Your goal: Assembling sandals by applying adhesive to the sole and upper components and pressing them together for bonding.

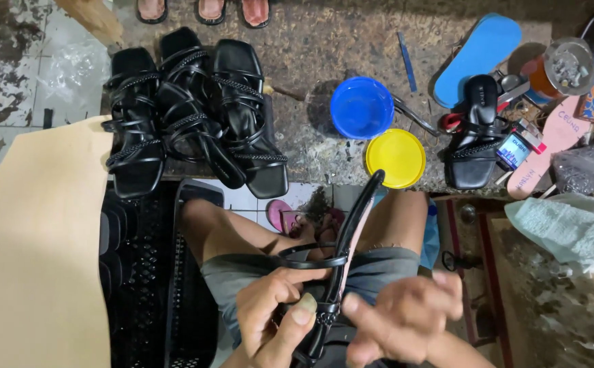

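A black strappy sandal [346, 238] is held edge-on above the person's lap, its sole running from the toe near the table edge down toward the bottom of the view, with thin black straps looping off to the left. The left hand [273, 317] grips it low down, fingers curled around the straps and the thumb laid flat along the sole's edge beside a small beaded trim. The right hand [402, 317] is blurred; its fingers are partly bent and the index finger reaches to the sandal's edge near that trim, but whether it pinches anything cannot be told.

Just beyond the sandal's toe, a yellow round lid [396, 158] lies at the edge of the stone table [310, 48], with a blue bowl [362, 108] just behind it. To the right stands another black sandal [475, 136], near a blue insole [479, 54] and a pink insole [549, 146]. On the left part of the table, several finished black sandals [188, 109] lie close together in a row. A large tan sheet of cardboard [35, 252] covers the left foreground beside a black plastic crate [147, 286]. A pale green cloth [569, 228] lies at the right.
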